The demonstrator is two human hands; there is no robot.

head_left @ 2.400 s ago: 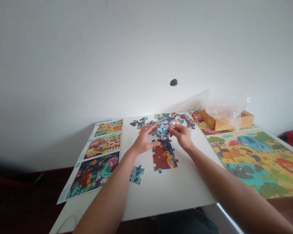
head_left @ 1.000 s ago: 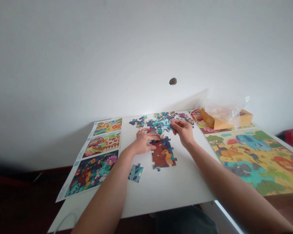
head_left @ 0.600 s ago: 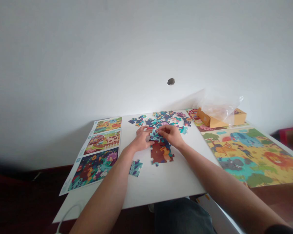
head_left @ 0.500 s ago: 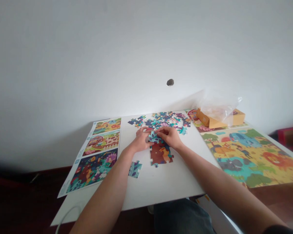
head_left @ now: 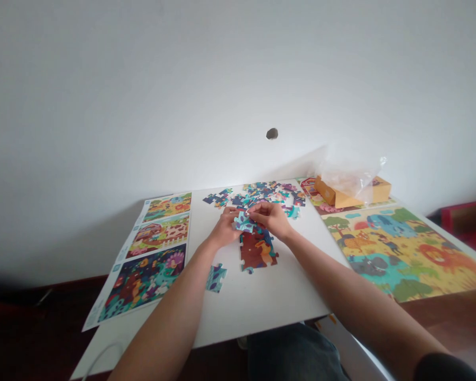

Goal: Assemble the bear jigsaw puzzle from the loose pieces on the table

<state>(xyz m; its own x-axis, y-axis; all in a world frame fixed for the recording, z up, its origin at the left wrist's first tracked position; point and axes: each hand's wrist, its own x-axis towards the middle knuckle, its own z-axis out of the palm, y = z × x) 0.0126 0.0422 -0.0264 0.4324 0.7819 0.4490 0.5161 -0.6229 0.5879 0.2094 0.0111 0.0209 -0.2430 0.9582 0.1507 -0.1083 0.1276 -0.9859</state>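
Observation:
Between my two hands is a teal jigsaw puzzle piece [head_left: 244, 221] with dark leaf marks, held over the top of a joined brown puzzle section [head_left: 253, 251]. My left hand [head_left: 227, 226] grips the piece from its left side. The fingers of my right hand [head_left: 273, 218] pinch its upper right edge. An orange animal shows on the joined section, which lies flat on the white table [head_left: 257, 304]. A loose teal puzzle piece [head_left: 216, 278] lies near my left forearm. Beyond my hands is a pile of loose puzzle pieces [head_left: 254, 197].
At the left lies a reference sheet [head_left: 143, 259] with three pictures. On the right are a finished-looking safari picture [head_left: 404, 251] and a yellow box [head_left: 343, 198] with a clear plastic bag [head_left: 351, 177] on top. A white wall [head_left: 206, 95] rises behind the table.
The teal piece is now lifted and tilted between both hands, uncovering more of the joined section's upper part. The whole view has shifted slightly.

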